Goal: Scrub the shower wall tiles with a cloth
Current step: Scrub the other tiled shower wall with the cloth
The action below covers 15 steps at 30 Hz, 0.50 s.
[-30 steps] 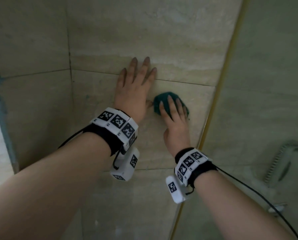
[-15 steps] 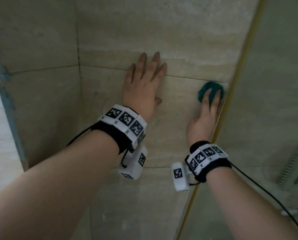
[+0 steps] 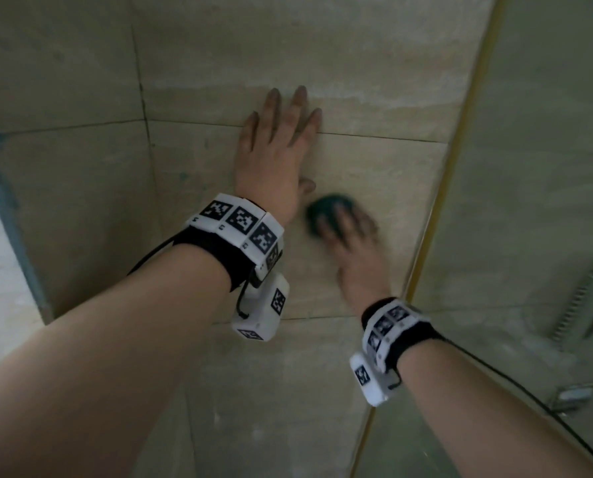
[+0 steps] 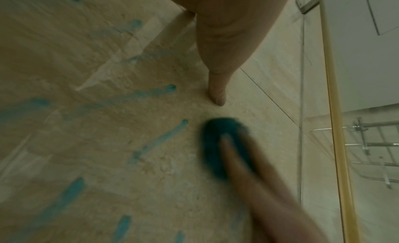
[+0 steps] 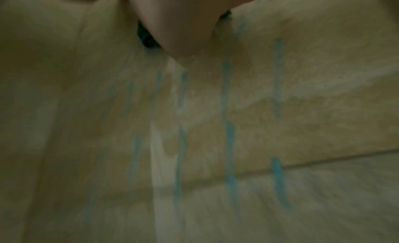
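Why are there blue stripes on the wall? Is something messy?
Yes. Thin blue streaks run down the beige wall tiles beside the green cloth. They look like drips, though what they are cannot be told. Nothing looks broken.

We see our left hand [image 4: 218, 41] planted on the beige wall tiles [image 4: 108, 144], thumb outstretched. Just below it, our blurred right hand [image 4: 259, 187] presses a dark teal cloth [image 4: 213, 144] onto tiles streaked with blue drips [image 4: 151, 94].

Dim, greenish light throughout. The right hand [image 3: 352, 243] is smeared by motion blur. The right wrist view is soft overall.
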{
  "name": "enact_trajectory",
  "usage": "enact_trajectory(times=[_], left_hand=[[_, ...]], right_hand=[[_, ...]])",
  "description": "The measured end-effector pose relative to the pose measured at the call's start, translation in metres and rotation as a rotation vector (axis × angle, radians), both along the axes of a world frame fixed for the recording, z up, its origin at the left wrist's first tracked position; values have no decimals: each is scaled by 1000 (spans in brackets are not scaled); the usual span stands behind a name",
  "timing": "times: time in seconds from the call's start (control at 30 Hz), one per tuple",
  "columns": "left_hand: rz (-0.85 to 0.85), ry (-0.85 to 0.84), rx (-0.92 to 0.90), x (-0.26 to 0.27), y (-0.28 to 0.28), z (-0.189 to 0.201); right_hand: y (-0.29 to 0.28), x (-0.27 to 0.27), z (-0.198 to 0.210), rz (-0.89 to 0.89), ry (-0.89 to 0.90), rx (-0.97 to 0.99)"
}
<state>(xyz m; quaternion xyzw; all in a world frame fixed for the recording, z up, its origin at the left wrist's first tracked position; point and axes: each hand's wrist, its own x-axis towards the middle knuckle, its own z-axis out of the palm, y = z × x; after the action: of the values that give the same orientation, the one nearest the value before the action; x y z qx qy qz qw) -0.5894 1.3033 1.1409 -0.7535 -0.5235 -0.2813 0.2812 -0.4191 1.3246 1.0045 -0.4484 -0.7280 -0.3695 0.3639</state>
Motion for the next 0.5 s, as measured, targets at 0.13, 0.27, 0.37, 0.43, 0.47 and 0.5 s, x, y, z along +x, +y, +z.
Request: enact_trajectory(times=[0.13, 0.27, 0.37, 0.43, 0.47, 0.5], left_hand=[[-1, -13, -1, 2, 1, -2], [7, -6, 0, 3, 3, -1], [10, 7, -7, 3, 2, 0], [16, 14, -10, 2, 2, 0], [18, 15, -10, 1, 2, 0], [17, 17, -10, 0, 1, 0]], right_hand=[[-1, 6, 26, -96, 536, 4], [1, -8, -3, -50, 309, 33], [-5, -13, -41, 3, -138, -38], [-9, -12, -46, 19, -284, -64], [-10, -10, -40, 15, -301, -61], [-10, -8, -30, -4, -276, -57]])
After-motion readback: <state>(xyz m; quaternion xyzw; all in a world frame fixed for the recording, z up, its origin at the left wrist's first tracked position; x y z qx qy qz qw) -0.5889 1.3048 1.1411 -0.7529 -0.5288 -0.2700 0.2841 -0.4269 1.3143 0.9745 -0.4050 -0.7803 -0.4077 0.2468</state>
